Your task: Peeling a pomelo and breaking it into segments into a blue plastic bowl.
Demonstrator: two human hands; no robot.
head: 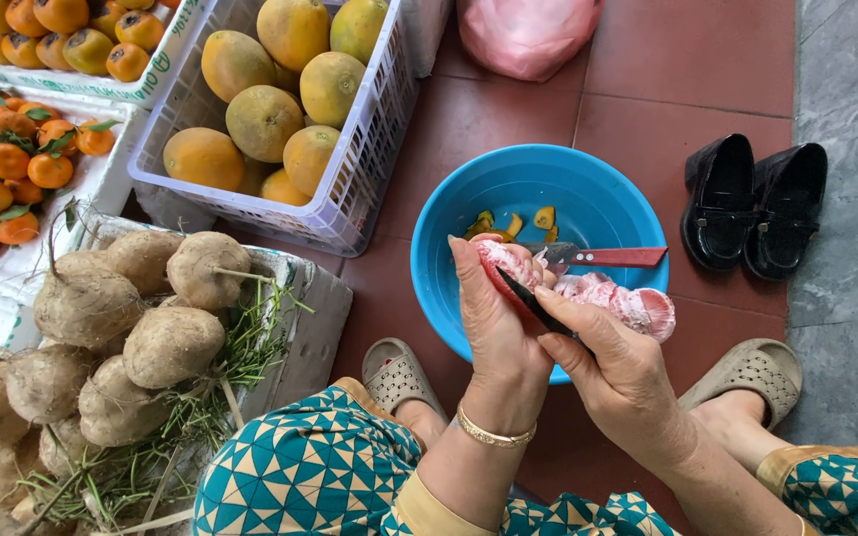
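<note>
Left hand (494,313) grips pink peeled fruit segment (504,263); right hand (616,369) presses black-handled knife (533,304) against it, above blue bowl (588,199) holding peel scraps (513,223), red-handled knife (603,256), pink fruit flesh (618,303).

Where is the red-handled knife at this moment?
In the head view the red-handled knife lies across the right side of the blue bowl, just beyond the left hand and right hand, with the black shoes to its right.

Red tile floor (687,60) bears blue basin (588,194), black shoes (755,203), perhaps bagged goods (526,35).
</note>
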